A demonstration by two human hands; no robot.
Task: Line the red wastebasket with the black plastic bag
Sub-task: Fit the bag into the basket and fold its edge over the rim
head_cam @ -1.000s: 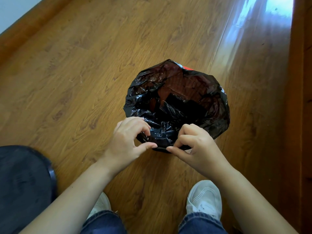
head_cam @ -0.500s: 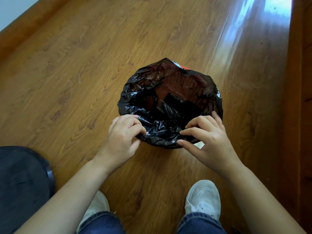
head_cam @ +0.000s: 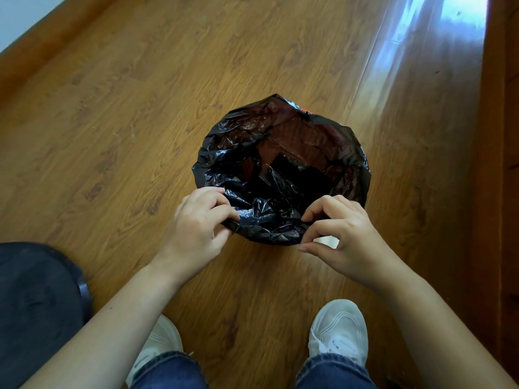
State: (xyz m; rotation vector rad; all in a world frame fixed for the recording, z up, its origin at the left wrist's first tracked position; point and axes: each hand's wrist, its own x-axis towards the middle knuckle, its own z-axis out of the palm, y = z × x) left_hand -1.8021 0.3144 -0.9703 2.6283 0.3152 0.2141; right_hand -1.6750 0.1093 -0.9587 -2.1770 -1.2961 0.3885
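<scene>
Scene: A red wastebasket [head_cam: 305, 110] is seen from above on a wooden floor [head_cam: 126, 113]. Only a sliver of its red rim is shown, at the far side.
Bag: A black plastic bag [head_cam: 280, 164] is seated inside the wastebasket, with its mouth opened wide. Its crinkled edge is folded outward over almost the whole rim, and the wastebasket's inner wall is glimpsed through the thin film.
Left hand: The left hand [head_cam: 196, 228] is placed at the wastebasket's near-left rim. The bag's folded edge is gripped there by curled fingers [head_cam: 222, 211], with the thumb set beneath it.
Right hand: The right hand [head_cam: 345, 237] is held at the wastebasket's near-right rim. Its bent fingers [head_cam: 317, 209] are hooked onto the bag's edge, and the thumb is kept apart below them.
Feet: Two white shoes [head_cam: 338, 329] and blue jeans cuffs [head_cam: 334, 372] are seen on the near side of the wastebasket.
Surroundings: A dark rounded object [head_cam: 36, 299], which cannot be identified, lies well to the near left of the wastebasket. A patch of window glare [head_cam: 427, 51] is thrown across the floor to its far right.
</scene>
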